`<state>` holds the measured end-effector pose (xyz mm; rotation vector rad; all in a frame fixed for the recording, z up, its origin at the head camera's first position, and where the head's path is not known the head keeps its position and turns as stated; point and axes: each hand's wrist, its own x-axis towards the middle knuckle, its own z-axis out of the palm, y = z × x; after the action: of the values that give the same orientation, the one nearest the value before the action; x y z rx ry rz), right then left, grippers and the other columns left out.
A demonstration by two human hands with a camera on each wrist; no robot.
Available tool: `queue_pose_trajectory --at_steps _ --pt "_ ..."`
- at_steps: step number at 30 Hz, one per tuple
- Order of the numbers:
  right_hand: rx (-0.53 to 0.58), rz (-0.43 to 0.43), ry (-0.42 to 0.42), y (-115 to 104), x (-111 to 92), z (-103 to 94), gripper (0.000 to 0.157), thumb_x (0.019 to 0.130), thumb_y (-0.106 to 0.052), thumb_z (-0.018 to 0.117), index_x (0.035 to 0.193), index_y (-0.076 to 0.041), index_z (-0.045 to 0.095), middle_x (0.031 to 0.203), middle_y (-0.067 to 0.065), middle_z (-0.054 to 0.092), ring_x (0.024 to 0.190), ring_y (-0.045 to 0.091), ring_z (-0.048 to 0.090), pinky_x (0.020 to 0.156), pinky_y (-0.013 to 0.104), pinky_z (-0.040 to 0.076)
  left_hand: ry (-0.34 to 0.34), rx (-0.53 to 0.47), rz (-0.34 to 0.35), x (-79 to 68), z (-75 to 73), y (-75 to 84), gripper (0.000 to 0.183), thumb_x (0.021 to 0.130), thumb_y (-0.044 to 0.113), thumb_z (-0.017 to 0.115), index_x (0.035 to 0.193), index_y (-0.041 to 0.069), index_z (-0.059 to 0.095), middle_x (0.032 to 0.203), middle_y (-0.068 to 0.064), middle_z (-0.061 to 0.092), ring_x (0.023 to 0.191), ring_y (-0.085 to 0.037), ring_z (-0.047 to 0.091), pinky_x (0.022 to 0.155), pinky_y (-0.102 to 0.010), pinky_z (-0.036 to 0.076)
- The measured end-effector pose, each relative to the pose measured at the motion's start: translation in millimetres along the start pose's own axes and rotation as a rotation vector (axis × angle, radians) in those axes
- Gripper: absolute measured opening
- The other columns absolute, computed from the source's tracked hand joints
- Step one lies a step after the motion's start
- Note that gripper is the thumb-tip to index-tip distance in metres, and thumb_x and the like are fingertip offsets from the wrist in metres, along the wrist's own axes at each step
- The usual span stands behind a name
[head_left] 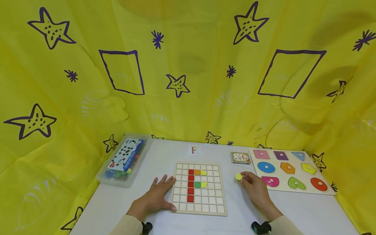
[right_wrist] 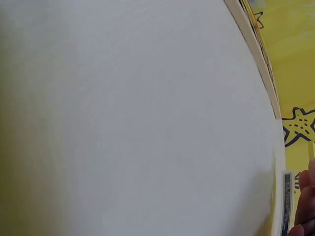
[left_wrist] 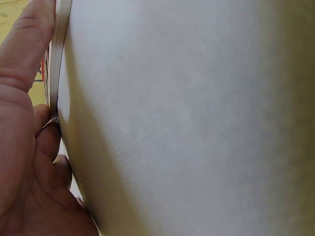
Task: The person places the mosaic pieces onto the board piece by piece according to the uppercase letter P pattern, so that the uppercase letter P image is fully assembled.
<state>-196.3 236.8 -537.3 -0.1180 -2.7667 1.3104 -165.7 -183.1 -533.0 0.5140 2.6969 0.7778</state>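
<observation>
A wooden grid board point(head_left: 212, 200) lies on the table in the head view. A column of red square tiles point(head_left: 191, 184) stands on it, with an orange tile point(head_left: 197, 172), a green tile point(head_left: 197, 184) and two yellow rounded tiles point(head_left: 204, 185) to its right. My left hand point(head_left: 160, 195) rests at the board's left side, fingers spread, thumb at the near left corner; the left wrist view shows it against the board's edge point(left_wrist: 60, 44). Right of the board, my right hand point(head_left: 258, 192) pinches a small yellow tile point(head_left: 238, 176) between thumb and fingertips.
Behind the board lies a small card point(head_left: 194, 150) with a coloured grid picture. A small flat box point(head_left: 241, 158) sits at the back right, beside a shape puzzle board point(head_left: 283, 180). On the left is a clear plastic case point(head_left: 142, 156). Yellow curtains point(head_left: 188, 114) surround the table.
</observation>
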Motion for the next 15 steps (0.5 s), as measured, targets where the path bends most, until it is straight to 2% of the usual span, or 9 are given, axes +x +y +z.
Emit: queue_pose_trajectory --at_steps 8,15 --pt "0.123 -0.011 0.062 -9 8 10.6 0.030 0.099 -0.004 0.072 0.128 -0.004 0.073 0.113 0.017 0.075 0.095 0.022 0.065 0.071 0.013 0.057 -0.001 0.005 0.005 0.2 1.6 -2.4 0.122 0.069 0.055 0.093 0.165 0.007 0.035 0.173 -0.012 0.032 0.164 -0.040 0.013 0.132 -0.065 0.001" --pt "0.211 -0.017 0.056 -20 13 22.8 0.029 0.098 -0.004 0.073 0.127 -0.003 0.075 0.110 0.015 0.075 0.090 0.015 0.063 0.068 0.017 0.058 -0.005 0.001 0.002 0.4 1.0 -2.1 0.122 0.069 0.055 0.093 0.165 0.008 0.035 0.173 -0.011 0.031 0.164 -0.039 0.013 0.132 -0.065 0.000"
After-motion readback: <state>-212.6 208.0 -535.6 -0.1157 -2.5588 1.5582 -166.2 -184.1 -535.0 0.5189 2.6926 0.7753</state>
